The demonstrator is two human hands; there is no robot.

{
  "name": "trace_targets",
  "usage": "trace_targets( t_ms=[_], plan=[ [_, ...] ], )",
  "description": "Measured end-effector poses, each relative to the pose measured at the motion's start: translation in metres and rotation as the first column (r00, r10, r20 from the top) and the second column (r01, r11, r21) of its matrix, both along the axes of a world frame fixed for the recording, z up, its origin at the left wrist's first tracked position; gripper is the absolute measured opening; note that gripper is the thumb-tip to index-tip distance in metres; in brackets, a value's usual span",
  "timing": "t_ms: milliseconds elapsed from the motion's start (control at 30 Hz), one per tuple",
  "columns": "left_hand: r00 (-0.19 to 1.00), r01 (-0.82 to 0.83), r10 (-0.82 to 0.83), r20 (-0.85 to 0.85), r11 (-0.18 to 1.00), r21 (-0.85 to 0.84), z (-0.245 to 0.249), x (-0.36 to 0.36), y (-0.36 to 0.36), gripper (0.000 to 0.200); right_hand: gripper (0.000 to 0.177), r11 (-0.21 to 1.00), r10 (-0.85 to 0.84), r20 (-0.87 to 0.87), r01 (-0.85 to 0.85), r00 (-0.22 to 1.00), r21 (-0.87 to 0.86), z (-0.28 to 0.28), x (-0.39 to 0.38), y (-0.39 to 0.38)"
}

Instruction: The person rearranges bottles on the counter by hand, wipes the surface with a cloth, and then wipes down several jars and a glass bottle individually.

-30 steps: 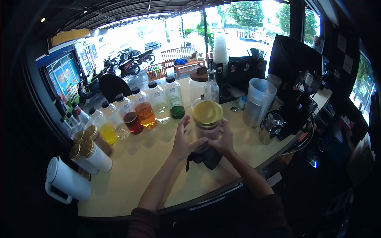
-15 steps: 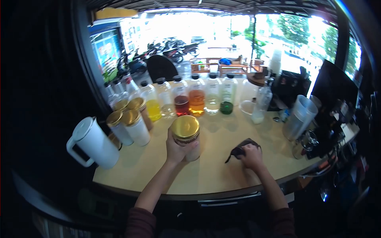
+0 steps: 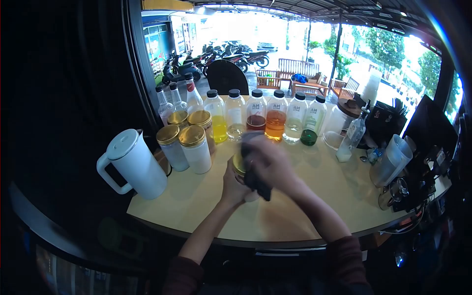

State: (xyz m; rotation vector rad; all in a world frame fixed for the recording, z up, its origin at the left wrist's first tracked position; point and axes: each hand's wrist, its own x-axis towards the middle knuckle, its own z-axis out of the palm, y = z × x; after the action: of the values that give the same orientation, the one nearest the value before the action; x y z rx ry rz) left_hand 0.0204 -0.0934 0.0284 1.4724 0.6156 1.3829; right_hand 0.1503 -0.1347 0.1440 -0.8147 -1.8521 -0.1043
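Observation:
My left hand (image 3: pixel 233 185) is wrapped round a jar with a gold lid (image 3: pixel 238 163), held upright near the middle of the counter. Most of the jar is hidden by my hands and a dark cloth (image 3: pixel 259 184). My right hand (image 3: pixel 270 160), blurred by motion, grips this cloth against the lid and side of the jar. To the left stand several similar jars with gold lids, the nearest a jar of white contents (image 3: pixel 195 153). Behind my hands, a bottle of orange liquid (image 3: pixel 276 120) and a bottle of dark red liquid (image 3: pixel 256 114) stand in a row.
A white pitcher (image 3: pixel 140 169) stands at the left edge of the wooden counter (image 3: pixel 314 211). More capped bottles line the back, including a yellow one (image 3: pixel 215 120) and a green one (image 3: pixel 310 125). At right are a clear plastic jug (image 3: pixel 391 160) and a dark monitor (image 3: pixel 424 128).
My right hand has lifted the dark cloth from the counter at right and brought it left onto the jar. My left hand still holds the jar. The view has shifted.

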Motion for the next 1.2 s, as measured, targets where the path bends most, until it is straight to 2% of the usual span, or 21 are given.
trace_targets(
  t_ms=[33,100,200,233,267,300,400,433,500,533,600,667,767,800,867,900,967,1033,1100,1167,1200],
  plan=[
    [0.999,-0.012,0.012,-0.041,1.000,0.001,-0.002,-0.002,0.002,0.082,0.031,1.000,0.013,0.353,-0.021,0.935,0.018,-0.013,-0.012,0.006],
    [0.996,-0.038,0.040,-0.080,0.999,0.023,-0.009,-0.002,0.003,0.081,0.035,0.991,-0.084,0.491,0.020,0.867,0.134,-0.023,-0.017,0.010],
    [0.935,-0.160,0.209,-0.286,0.970,0.185,-0.027,-0.006,0.016,0.084,0.036,0.989,-0.011,0.324,0.058,0.946,-0.135,-0.023,-0.008,0.031],
    [0.991,-0.117,0.123,-0.054,0.988,0.103,-0.002,-0.002,-0.001,0.086,0.036,0.989,-0.007,0.320,0.053,0.947,-0.136,-0.019,-0.001,0.036],
    [0.992,-0.116,0.121,-0.048,0.989,0.095,-0.005,-0.001,0.001,0.087,0.034,0.832,-0.024,0.210,0.136,0.977,-0.537,-0.014,0.008,0.040],
    [0.992,-0.112,0.116,-0.042,0.990,0.090,-0.008,0.000,0.004,0.088,0.033,0.520,-0.089,0.113,0.143,0.990,-0.842,-0.011,0.015,0.043],
    [0.995,-0.099,0.100,-0.005,0.988,0.115,0.001,0.001,0.001,0.089,0.030,0.923,-0.220,0.224,0.277,0.950,-0.267,-0.045,0.006,0.016],
    [0.996,-0.092,0.093,-0.004,0.987,0.129,-0.001,0.000,0.001,0.088,0.032,0.969,-0.219,0.309,0.242,0.926,-0.038,-0.048,0.001,0.004],
    [0.999,-0.022,0.025,-0.032,0.996,0.081,-0.041,0.002,0.019,0.081,0.036,0.986,-0.164,0.474,0.145,0.865,0.078,-0.047,-0.014,-0.014],
    [0.999,-0.001,0.004,-0.053,0.998,0.055,-0.067,0.001,0.022,0.073,0.036,0.988,-0.155,0.475,0.139,0.866,0.068,-0.041,-0.024,-0.017],
    [0.997,0.017,-0.014,-0.079,0.999,0.028,-0.085,-0.005,0.025,0.066,0.041,0.948,-0.049,0.740,0.265,0.671,-0.178,-0.026,-0.042,-0.013],
    [0.836,-0.076,0.280,-0.472,0.911,0.406,-0.047,-0.012,0.020,0.072,0.045,0.908,-0.103,0.662,0.342,0.743,-0.243,-0.014,-0.044,-0.001],
    [0.936,-0.108,0.180,-0.301,0.964,0.241,-0.008,-0.010,0.003,0.082,0.052,0.907,-0.169,0.484,0.328,0.858,-0.264,-0.013,-0.022,0.019],
    [0.994,-0.081,0.094,-0.064,0.979,0.189,-0.017,-0.002,0.013,0.090,0.051,0.874,-0.123,0.329,0.259,0.936,-0.411,-0.014,-0.013,0.024],
    [0.993,-0.088,0.099,-0.064,0.983,0.163,-0.015,0.000,0.010,0.089,0.045,0.679,-0.120,0.032,0.106,0.992,-0.727,-0.023,0.008,0.034],
    [0.992,-0.104,0.113,-0.057,0.985,0.141,-0.015,0.001,0.009,0.089,0.045,0.678,-0.124,0.036,0.111,0.992,-0.727,-0.028,0.010,0.029],
    [0.997,-0.059,0.055,0.050,0.995,0.075,-0.010,0.003,0.011,0.086,0.041,0.876,-0.098,-0.051,0.062,0.994,-0.478,-0.043,0.008,0.012],
    [0.996,-0.013,0.011,0.089,1.000,0.019,-0.001,0.003,0.004,0.072,0.038,0.927,-0.303,0.342,0.358,0.890,-0.111,-0.048,-0.004,-0.005],
    [0.998,0.049,-0.049,-0.030,0.999,-0.012,-0.016,-0.004,0.009,0.051,0.035,0.951,-0.272,0.447,0.310,0.852,-0.011,-0.049,-0.024,-0.014],
    [0.840,-0.152,0.346,-0.418,0.889,0.431,0.005,-0.009,-0.005,0.058,0.037,0.941,-0.283,0.530,0.339,0.799,-0.010,-0.047,-0.039,-0.006],
    [0.842,-0.146,0.342,-0.418,0.890,0.433,0.003,-0.008,-0.003,0.058,0.040,0.935,-0.283,0.611,0.355,0.739,0.005,-0.042,-0.043,0.003]
  ],
)
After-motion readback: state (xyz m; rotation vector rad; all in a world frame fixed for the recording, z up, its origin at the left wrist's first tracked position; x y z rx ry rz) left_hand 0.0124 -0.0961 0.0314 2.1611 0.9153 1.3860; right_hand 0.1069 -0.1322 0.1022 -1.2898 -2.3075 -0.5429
